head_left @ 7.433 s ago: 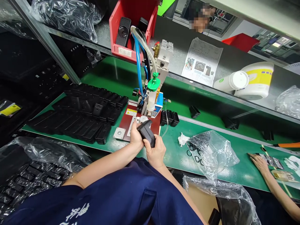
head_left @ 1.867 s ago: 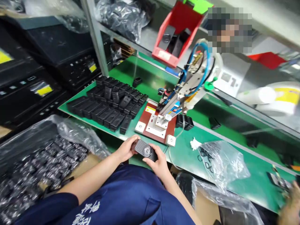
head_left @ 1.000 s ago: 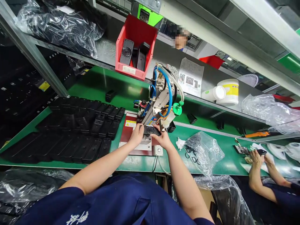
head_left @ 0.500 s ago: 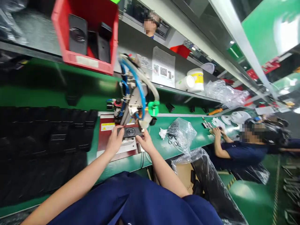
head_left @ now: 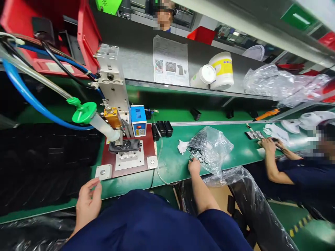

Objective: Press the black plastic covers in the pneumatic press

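Observation:
A black ribbed part with a round centre (head_left: pixel 124 146) lies flat in the steel fixture on the red base plate (head_left: pixel 109 157), directly under the dispenser's nozzle. My left hand (head_left: pixel 89 201) is open and empty, just below the plate's front steel corner (head_left: pixel 103 172), without touching the black part. My right hand (head_left: pixel 194 166) is out on the green bench, its fingertips at black rubber O-rings (head_left: pixel 200 160) beside a clear plastic bag (head_left: pixel 211 146). Whether it has pinched a ring is hidden.
A glue syringe with a green cap (head_left: pixel 91 120) slants over the fixture. Several black parts lie under dark film at the far left. Three black blocks (head_left: pixel 161 128) stand behind the plate. A co-worker's hands (head_left: pixel 269 144) work at the bench's right end.
Both my hands have let go of the black part, which now rests in the fixture. My left hand has drawn back toward me, and my right hand has moved right to the O-rings.

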Demonstrator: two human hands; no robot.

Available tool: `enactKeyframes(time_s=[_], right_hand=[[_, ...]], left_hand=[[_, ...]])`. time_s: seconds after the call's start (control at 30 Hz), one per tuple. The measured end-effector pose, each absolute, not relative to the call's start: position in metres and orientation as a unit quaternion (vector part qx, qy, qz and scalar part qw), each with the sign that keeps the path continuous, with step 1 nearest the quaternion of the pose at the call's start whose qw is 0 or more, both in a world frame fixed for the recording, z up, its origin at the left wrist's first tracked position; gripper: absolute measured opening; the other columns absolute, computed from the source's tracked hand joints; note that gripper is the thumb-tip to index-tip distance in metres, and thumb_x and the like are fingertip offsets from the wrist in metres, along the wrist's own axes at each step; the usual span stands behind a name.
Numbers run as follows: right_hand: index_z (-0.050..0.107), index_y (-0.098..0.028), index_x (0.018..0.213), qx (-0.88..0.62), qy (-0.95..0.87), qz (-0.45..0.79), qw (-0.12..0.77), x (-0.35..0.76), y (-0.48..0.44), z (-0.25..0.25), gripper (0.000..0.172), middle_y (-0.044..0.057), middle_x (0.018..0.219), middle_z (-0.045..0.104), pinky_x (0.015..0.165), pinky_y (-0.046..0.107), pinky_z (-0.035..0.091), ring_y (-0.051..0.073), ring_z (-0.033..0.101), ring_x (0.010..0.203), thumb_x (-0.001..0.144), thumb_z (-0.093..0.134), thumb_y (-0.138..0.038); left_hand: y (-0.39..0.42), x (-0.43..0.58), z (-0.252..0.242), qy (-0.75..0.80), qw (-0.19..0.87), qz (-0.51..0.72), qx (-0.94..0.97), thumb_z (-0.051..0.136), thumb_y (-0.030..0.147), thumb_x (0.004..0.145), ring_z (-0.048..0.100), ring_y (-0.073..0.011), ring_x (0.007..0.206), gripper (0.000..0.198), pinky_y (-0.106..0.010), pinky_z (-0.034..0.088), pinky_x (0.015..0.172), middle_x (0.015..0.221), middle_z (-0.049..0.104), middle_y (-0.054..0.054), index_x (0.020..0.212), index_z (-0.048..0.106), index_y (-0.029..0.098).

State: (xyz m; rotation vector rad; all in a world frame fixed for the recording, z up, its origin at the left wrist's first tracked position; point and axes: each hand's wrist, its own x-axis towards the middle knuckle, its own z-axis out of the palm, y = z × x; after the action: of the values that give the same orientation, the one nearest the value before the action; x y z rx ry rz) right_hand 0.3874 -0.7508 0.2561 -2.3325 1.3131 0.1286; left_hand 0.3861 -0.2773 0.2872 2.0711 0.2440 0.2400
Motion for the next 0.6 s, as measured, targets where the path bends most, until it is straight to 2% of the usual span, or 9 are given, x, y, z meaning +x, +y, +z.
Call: enactKeyframes(time_s=[0.2, 0.4, 0.47, 0.6], right_hand=[[0.061, -0.015, 0.107, -0.879, 0.417, 0.074, 0.22, 0.397, -0.751, 0.259, 0.023, 0.006, 0.104, 0.063, 0.08, 0.036, 0.054, 0.018, 0.063, 0.09, 0.094, 0.06, -0.034], [0.06, -0.013, 0.095, -0.935, 0.258, -0.018, 0.241, 0.421, -0.71, 0.305, 0.018, 0.0, 0.082, 0.061, 0.066, 0.029, 0.053, 0.012, 0.059, 0.068, 0.097, 0.055, -0.029], [0.058, -0.014, 0.095, -0.949, 0.156, -0.068, 0.265, 0.438, -0.672, 0.329, 0.016, 0.002, 0.081, 0.06, 0.067, 0.029, 0.052, 0.013, 0.059, 0.069, 0.098, 0.048, -0.026], [0.058, -0.018, 0.092, -0.944, -0.072, -0.135, 0.294, 0.47, -0.584, 0.377, 0.017, 0.007, 0.09, 0.06, 0.08, 0.032, 0.05, 0.019, 0.058, 0.086, 0.097, 0.044, -0.025]], left_hand=[[-0.3, 0.394, 0.298, 0.069, 0.509, 0.092, 0.853, 0.054, 0.047, 0.085, 0.062, -0.0258, 0.105, 0.035, -0.038, 0.053, 0.087, 0.116, 0.063, -0.009, 0.109, 0.059, 0.022], [-0.304, 0.404, 0.31, 0.014, 0.486, 0.153, 0.86, 0.05, 0.038, 0.09, 0.061, -0.0233, 0.103, 0.026, -0.036, 0.053, 0.084, 0.111, 0.063, -0.01, 0.106, 0.059, 0.019], [-0.307, 0.413, 0.322, -0.02, 0.462, 0.185, 0.867, 0.049, 0.033, 0.091, 0.062, -0.0225, 0.103, 0.022, -0.037, 0.053, 0.087, 0.107, 0.064, -0.009, 0.104, 0.059, 0.018], [-0.31, 0.443, 0.351, -0.103, 0.411, 0.261, 0.868, 0.049, 0.024, 0.092, 0.06, -0.0221, 0.108, 0.018, -0.041, 0.05, 0.096, 0.109, 0.064, -0.009, 0.107, 0.057, 0.018]])
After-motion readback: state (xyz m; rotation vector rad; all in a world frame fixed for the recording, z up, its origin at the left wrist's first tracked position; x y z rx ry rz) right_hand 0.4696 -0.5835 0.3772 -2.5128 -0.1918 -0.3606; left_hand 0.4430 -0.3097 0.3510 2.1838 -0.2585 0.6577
